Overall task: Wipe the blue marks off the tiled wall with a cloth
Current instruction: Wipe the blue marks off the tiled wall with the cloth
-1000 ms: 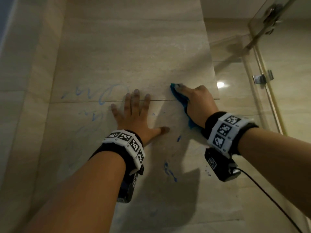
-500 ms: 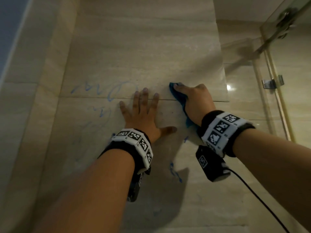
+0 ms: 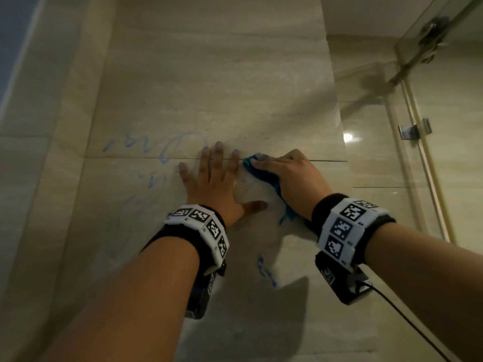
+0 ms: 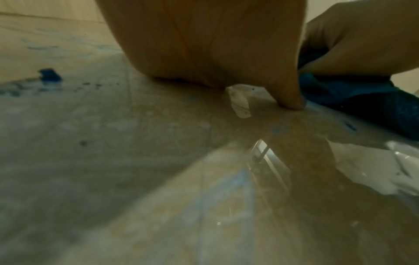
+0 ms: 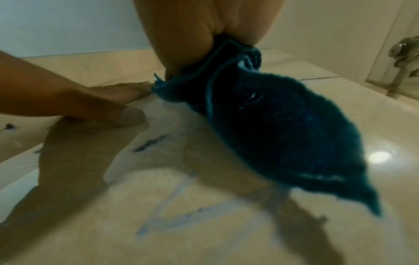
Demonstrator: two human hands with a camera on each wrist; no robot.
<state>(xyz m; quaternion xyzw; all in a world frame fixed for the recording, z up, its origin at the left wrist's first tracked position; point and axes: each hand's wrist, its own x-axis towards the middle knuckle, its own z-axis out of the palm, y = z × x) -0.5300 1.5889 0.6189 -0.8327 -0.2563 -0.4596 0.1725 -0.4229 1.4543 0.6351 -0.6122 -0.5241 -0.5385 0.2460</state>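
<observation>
The beige tiled wall carries blue marks: a looping scribble left of my hands, fainter strokes below it, and a streak under my wrists. My left hand lies flat on the wall with its fingers spread. Just to its right, my right hand holds a dark blue cloth bunched under its palm and pressed to the tile. The cloth's edge touches the left forefinger. In the right wrist view the cloth trails out beneath the palm beside a dark stroke. Another blue blotch shows in the left wrist view.
A glass shower door with a brass frame and a metal hinge stands to the right. A black cable runs from the right wrist camera. A side wall meets the tiled wall on the left.
My right hand has slid the cloth leftwards along the tile joint until it meets the left hand's fingers. The left hand has stayed flat in place.
</observation>
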